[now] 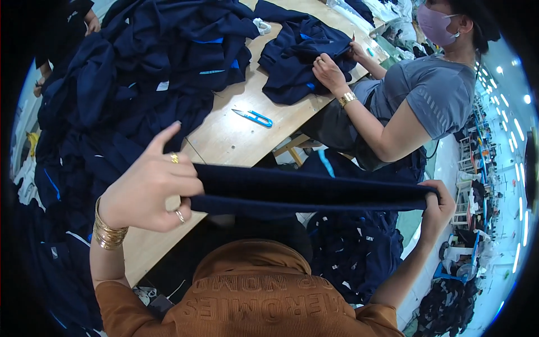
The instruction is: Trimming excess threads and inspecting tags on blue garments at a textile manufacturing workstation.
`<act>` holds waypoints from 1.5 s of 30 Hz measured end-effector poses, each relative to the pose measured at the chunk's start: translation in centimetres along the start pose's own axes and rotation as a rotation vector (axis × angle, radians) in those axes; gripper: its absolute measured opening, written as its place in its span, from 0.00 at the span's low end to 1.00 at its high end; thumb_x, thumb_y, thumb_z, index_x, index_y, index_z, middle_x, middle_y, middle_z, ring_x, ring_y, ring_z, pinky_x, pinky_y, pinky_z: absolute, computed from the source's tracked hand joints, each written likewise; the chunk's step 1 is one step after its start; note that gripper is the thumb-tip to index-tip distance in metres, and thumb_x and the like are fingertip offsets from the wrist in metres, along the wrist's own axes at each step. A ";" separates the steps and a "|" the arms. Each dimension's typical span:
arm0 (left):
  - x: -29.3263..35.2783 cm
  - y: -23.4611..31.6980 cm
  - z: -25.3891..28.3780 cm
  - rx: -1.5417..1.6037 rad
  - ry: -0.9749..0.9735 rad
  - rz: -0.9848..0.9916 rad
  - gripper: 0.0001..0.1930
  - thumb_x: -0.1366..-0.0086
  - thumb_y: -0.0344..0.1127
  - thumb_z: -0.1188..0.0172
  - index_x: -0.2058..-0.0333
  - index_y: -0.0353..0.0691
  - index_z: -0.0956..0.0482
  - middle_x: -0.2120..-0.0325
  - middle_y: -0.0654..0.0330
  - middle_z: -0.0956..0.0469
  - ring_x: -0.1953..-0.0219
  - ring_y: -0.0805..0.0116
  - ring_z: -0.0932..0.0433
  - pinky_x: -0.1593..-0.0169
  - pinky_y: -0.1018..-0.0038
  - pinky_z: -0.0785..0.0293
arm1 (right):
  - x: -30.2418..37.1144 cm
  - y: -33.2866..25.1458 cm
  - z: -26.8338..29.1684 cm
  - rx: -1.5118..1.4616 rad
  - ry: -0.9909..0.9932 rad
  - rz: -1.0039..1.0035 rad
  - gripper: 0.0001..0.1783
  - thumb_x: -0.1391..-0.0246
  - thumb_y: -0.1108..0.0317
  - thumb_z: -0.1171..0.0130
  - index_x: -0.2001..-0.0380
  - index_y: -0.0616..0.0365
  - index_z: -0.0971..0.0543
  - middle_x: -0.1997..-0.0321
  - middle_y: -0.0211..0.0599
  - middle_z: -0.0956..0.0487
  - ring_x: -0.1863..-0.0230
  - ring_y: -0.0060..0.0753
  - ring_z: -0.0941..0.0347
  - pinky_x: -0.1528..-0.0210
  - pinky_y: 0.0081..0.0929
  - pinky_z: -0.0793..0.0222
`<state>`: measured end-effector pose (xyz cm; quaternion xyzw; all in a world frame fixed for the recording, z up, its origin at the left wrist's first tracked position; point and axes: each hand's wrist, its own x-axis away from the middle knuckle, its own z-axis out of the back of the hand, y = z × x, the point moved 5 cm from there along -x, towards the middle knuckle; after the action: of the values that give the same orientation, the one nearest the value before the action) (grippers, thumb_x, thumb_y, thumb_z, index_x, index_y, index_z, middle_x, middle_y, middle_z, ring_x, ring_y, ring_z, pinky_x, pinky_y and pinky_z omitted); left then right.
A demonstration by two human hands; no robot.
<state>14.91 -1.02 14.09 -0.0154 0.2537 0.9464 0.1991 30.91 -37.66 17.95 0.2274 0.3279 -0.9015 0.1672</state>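
Note:
A navy garment (314, 191) is stretched sideways in front of me, its opening pulled into a long narrow slit. My left hand (154, 188), with rings and gold bangles, grips its left end with curled fingers while the index finger points up. At the other end, my right hand (439, 210) pinches the cloth between thumb and fingers. Beyond the stretched cloth, blue thread snips (254, 118) lie on the wooden table (224, 143), touching neither hand.
A large heap of navy garments (135, 62) covers the table's left side. At the right, a masked co-worker (432, 90) handles another navy garment (303, 53). More navy pieces (353, 253) are piled low on my right. Another person (64, 28) stands at the far left.

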 end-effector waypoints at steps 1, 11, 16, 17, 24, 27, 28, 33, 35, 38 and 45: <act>0.5 -0.5 0.6 -0.063 0.087 0.092 0.02 0.57 0.29 0.43 0.84 0.42 0.26 0.88 0.66 0.33 0.79 0.69 0.30 0.38 0.47 0.56 | -0.2 0.1 -0.5 -0.015 -0.062 -0.055 0.09 0.63 0.79 0.56 0.78 0.64 0.25 0.84 0.27 0.31 0.79 0.15 0.38 0.76 0.13 0.46; 6.1 -7.0 1.1 0.340 0.382 0.405 0.18 0.47 0.38 0.37 0.87 0.35 0.31 0.91 0.64 0.42 0.87 0.75 0.43 0.68 0.77 0.36 | -1.7 -3.2 -6.8 -0.121 -0.556 0.101 0.07 0.66 0.76 0.54 0.80 0.69 0.29 0.83 0.36 0.33 0.80 0.26 0.38 0.74 0.21 0.42; 8.3 -9.2 0.0 0.613 0.406 0.604 0.19 0.44 0.40 0.39 0.88 0.36 0.32 0.90 0.73 0.44 0.85 0.85 0.50 0.81 0.81 0.54 | -2.0 -3.2 -10.5 -0.341 -0.848 -0.173 0.06 0.69 0.76 0.57 0.88 0.65 0.30 0.90 0.19 0.39 0.85 0.12 0.46 0.81 0.15 0.54; 8.5 -9.0 0.1 0.655 0.424 0.608 0.20 0.44 0.40 0.39 0.88 0.36 0.32 0.90 0.73 0.44 0.85 0.85 0.50 0.81 0.81 0.54 | -1.9 -3.3 -11.1 -0.357 -0.891 -0.212 0.06 0.67 0.76 0.57 0.89 0.64 0.30 0.89 0.19 0.38 0.86 0.12 0.47 0.83 0.15 0.55; 10.9 -8.8 0.0 0.966 0.554 0.605 0.16 0.43 0.40 0.39 0.82 0.33 0.24 0.86 0.74 0.32 0.83 0.88 0.38 0.77 0.87 0.42 | -2.8 -5.7 -15.7 -0.546 -1.049 -0.359 0.11 0.64 0.74 0.58 0.84 0.65 0.24 0.91 0.21 0.35 0.93 0.10 0.49 0.91 0.10 0.60; 12.1 -8.2 0.0 1.145 0.806 0.609 0.12 0.42 0.37 0.40 0.70 0.31 0.20 0.76 0.66 0.22 0.75 0.85 0.28 0.68 0.87 0.32 | -1.7 -9.9 -18.1 -0.682 -1.161 -0.417 0.14 0.65 0.74 0.58 0.81 0.70 0.23 0.90 0.29 0.30 0.96 0.14 0.47 0.95 0.12 0.56; 12.0 -7.3 0.2 1.305 0.829 0.605 0.11 0.41 0.36 0.41 0.71 0.32 0.20 0.76 0.69 0.23 0.74 0.85 0.28 0.67 0.86 0.32 | -1.0 -11.7 -17.1 -0.696 -1.151 -0.425 0.15 0.65 0.74 0.57 0.77 0.73 0.23 0.89 0.32 0.29 0.95 0.18 0.42 0.95 0.12 0.53; 10.0 -3.0 -1.4 0.835 0.906 0.381 0.21 0.42 0.38 0.40 0.53 0.38 0.34 0.52 0.53 0.34 0.52 0.71 0.33 0.49 0.74 0.37 | 5.5 -23.7 -21.1 -0.820 -1.482 0.025 0.18 0.55 0.79 0.58 0.60 0.70 0.27 0.69 0.38 0.23 0.78 0.22 0.28 0.73 0.13 0.34; 10.2 -0.6 -1.7 0.487 1.002 0.218 0.33 0.47 0.40 0.35 0.46 0.40 0.42 0.41 0.48 0.52 0.40 0.63 0.47 0.41 0.68 0.46 | 6.7 -28.3 -20.3 -0.822 -1.500 0.204 0.15 0.54 0.80 0.59 0.62 0.70 0.27 0.73 0.36 0.24 0.79 0.21 0.28 0.74 0.15 0.33; 12.7 0.8 -2.3 0.610 1.207 0.261 0.50 0.55 0.38 0.29 0.39 0.42 0.56 0.37 0.53 0.60 0.37 0.62 0.52 0.38 0.66 0.48 | 8.6 -32.1 -19.3 -0.693 -1.540 0.565 0.15 0.53 0.80 0.59 0.62 0.65 0.27 0.77 0.39 0.26 0.77 0.22 0.27 0.73 0.19 0.32; 21.9 3.5 -3.4 0.497 1.607 0.498 0.50 0.59 0.28 0.29 0.40 0.38 0.53 0.44 0.57 0.43 0.41 0.67 0.44 0.39 0.72 0.48 | 12.0 -37.6 -14.7 -1.134 -1.584 1.026 0.22 0.48 0.67 0.48 0.50 0.64 0.30 0.45 0.44 0.36 0.53 0.36 0.32 0.54 0.25 0.35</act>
<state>-6.90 2.60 9.91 -0.5778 0.5120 0.5823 -0.2547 8.27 -2.29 21.09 -0.4160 0.3606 -0.3341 0.7651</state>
